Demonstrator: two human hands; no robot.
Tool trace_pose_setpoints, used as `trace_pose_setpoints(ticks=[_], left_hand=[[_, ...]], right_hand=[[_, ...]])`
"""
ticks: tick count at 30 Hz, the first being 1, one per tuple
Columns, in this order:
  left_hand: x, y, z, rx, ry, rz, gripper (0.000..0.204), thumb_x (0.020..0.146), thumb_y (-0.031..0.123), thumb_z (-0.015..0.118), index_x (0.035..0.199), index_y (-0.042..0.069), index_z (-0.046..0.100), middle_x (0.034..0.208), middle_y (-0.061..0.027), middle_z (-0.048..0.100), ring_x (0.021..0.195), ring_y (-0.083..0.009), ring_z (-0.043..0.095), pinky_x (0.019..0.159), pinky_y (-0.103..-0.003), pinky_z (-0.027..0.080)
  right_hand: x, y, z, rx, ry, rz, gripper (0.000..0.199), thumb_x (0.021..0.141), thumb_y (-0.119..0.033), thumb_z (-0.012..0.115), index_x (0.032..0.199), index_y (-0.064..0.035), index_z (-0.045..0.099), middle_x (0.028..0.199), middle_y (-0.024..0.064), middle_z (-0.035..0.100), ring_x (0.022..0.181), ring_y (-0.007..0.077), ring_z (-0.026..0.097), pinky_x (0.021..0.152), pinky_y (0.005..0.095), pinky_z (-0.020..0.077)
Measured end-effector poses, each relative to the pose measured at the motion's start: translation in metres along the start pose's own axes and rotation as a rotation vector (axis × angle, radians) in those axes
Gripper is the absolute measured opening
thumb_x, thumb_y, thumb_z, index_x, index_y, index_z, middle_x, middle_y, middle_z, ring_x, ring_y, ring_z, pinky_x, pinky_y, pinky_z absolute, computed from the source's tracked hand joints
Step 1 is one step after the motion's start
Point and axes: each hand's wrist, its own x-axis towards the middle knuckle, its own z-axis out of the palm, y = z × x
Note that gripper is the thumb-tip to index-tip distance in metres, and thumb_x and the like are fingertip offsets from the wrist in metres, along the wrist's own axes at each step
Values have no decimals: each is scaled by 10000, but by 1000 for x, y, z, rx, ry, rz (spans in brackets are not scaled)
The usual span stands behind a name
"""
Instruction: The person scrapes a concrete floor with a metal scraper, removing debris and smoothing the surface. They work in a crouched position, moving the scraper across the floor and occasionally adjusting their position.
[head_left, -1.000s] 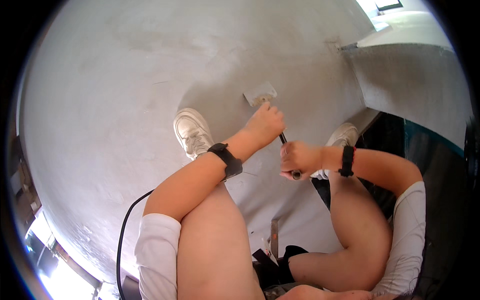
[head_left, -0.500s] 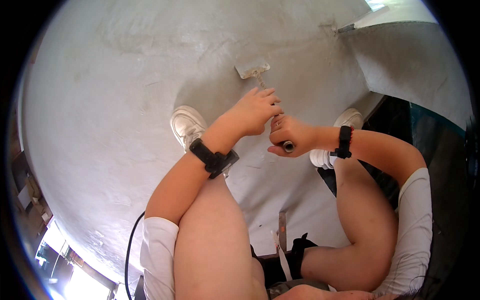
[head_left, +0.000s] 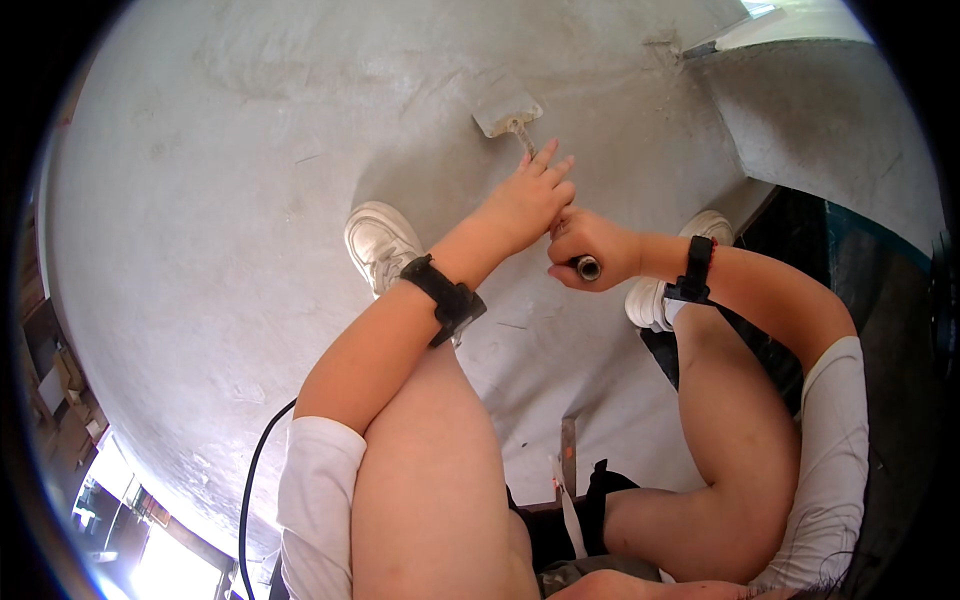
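A long-handled scraper (head_left: 507,116) with a flat, wide metal blade rests against the grey, smooth surface ahead of me. Its handle runs back from the blade under both of my hands. My right hand (head_left: 604,248) is closed round the rear part, and the hollow round end sticks out below the fist. Farther forward, my left hand (head_left: 535,200) lies over the shaft close to the blade, its fingers fairly straight and its thumb hidden. The two hands almost touch. Most of the handle between them is covered.
My white shoes (head_left: 383,245) stand on either side of the tool. A raised grey panel (head_left: 820,120) rises at the right. Between my legs is a narrow upright metal piece (head_left: 568,455). A black cable (head_left: 256,490) hangs by my left arm; boxes (head_left: 70,390) show at the far left.
My left hand has shifted slightly forward and right along the handle. The right hand has moved a little up and right. The blade stays nearly in place.
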Motion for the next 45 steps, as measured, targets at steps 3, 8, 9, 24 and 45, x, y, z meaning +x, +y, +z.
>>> trace_pose_setpoints(ticks=[3, 8, 9, 24, 45], left_hand=[[1, -1, -1, -7, -14, -2, 226, 790, 146, 650, 936, 29, 524, 1380, -173, 453, 1352, -419, 316, 1043, -539, 378], [1, -3, 3, 6, 11, -4, 238, 782, 144, 658, 939, 26, 524, 1385, -160, 455, 1357, -392, 323, 1045, -530, 375], [1, -5, 2, 1, 9, -3, 236, 784, 146, 656, 939, 26, 525, 1384, -158, 457, 1358, -387, 325, 1045, -528, 375], [-7, 10, -2, 94, -105, 23, 247, 778, 137, 641, 967, 6, 549, 1358, -161, 481, 1345, -356, 351, 1069, -481, 362], [0, -3, -13, -9, -71, -31, 201, 747, 100, 663, 897, 34, 548, 1335, -122, 514, 1347, -316, 362, 1072, -497, 364]], right_hand=[[-1, 1, -2, 5, -62, 26, 261, 698, -62, 638, 524, -61, 443, 553, 111, 510, 642, 347, 491, 673, 407, 411], [-1, 4, 0, 23, -30, 32, 257, 701, -66, 636, 534, -56, 441, 544, 104, 478, 641, 324, 471, 688, 393, 406], [-1, 4, 1, 32, -10, 38, 257, 703, -66, 635, 536, -55, 440, 541, 103, 471, 638, 319, 466, 694, 389, 407], [-6, -10, 26, 55, -6, 113, 276, 724, -100, 658, 543, -78, 451, 555, 82, 490, 636, 299, 471, 744, 368, 396], [9, -8, 9, 72, -42, 153, 265, 745, -136, 666, 558, -75, 489, 589, 77, 496, 696, 281, 444, 739, 373, 376]])
